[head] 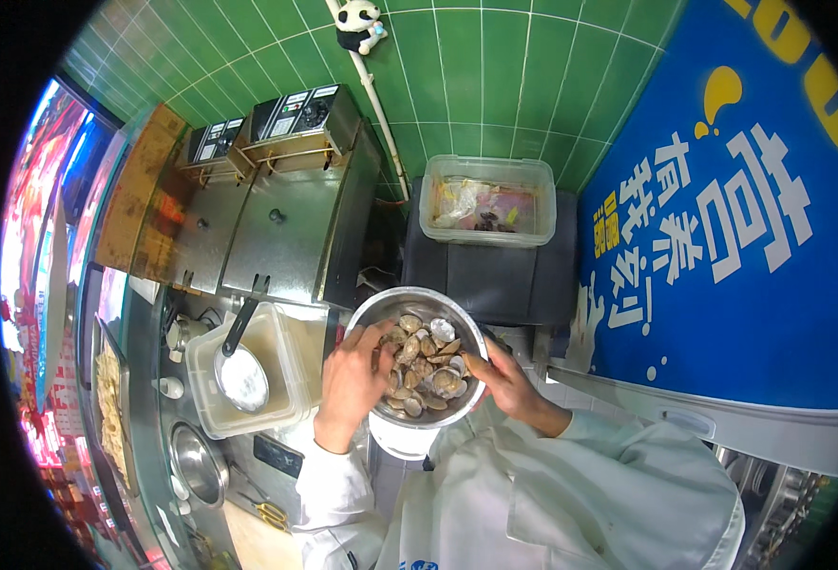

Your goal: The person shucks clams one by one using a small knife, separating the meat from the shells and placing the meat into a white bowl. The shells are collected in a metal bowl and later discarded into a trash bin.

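Observation:
A round stainless steel bowl (362, 320) of clams is in front of me, over a white bucket (403, 440). My right hand (508, 381) grips its right rim, thumb inside and fingers hidden beneath. At the left side, my left hand (357, 377) reaches over the rim, its fingertips among the clams (426, 367). Whether those fingers have closed on a clam is hidden. The shells are brown and grey, several of them gaping.
Left of the bowl, a ladle (242, 377) rests over a plastic tub (283, 370). A phone (278, 456), yellow-handled scissors (273, 514) and an empty metal bowl (198, 463) lie nearer me. Ahead are lidded fryers (276, 242) and a clear plastic box (487, 235) on a dark padded seat (490, 281).

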A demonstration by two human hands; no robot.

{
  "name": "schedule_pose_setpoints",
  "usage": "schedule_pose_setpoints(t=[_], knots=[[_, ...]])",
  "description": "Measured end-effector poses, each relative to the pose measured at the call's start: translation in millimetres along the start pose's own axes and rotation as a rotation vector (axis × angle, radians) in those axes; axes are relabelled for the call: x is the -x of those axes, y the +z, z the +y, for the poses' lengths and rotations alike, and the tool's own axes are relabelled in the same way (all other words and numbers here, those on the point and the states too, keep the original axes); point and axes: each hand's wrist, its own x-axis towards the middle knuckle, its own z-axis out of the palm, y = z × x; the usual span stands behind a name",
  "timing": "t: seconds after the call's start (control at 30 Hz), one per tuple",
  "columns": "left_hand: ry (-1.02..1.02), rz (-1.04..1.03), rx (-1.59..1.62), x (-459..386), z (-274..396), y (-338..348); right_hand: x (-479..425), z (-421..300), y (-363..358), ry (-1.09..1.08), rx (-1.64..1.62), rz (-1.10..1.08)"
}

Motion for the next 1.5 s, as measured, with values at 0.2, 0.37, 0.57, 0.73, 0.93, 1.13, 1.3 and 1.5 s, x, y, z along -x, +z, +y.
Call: schedule_pose_setpoints(t=[0.2, 0.37, 0.57, 0.73, 0.93, 1.13, 1.3, 1.5], knots=[[0.114, -0.191, -0.301, -5.6, 3.8, 12.8, -5.2, 3.3, -4.0, 0.012, -0.152, -0.017], [0.218, -0.236, -0.437, -5.8, 4.6, 18.1, -8.2, 12.4, -10.4, 0.116, -0.151, 0.036], [0.041, -0.221, -0.218, -6.7, 3.7, 20.8, -12.5, 11.4, -4.1, 0.066, -0.199, 0.049], [0.150, -0.199, -0.173, 0.2, 3.5, 20.3, -15.9, 16.4, -6.4, 0.163, -0.257, 0.102], [0.176, -0.121, -0.150, 8.4, -4.2, 10.7, -23.5, 25.4, -19.2, 0.204, -0.264, 0.153], [-0.192, -0.002, 0.159, -1.6, -16.3, 2.4, -45.5, 48.3, -41.1, 0.306, -0.279, 0.163], [-0.460, 0.101, 0.465, 2.6, -32.4, 18.6, -71.5, 91.6, -73.7, 0.410, -0.316, 0.160], [-0.683, 0.209, 0.853, 18.0, -46.0, 52.8, -98.3, 145.0, -121.8, 0.494, -0.347, 0.360]])
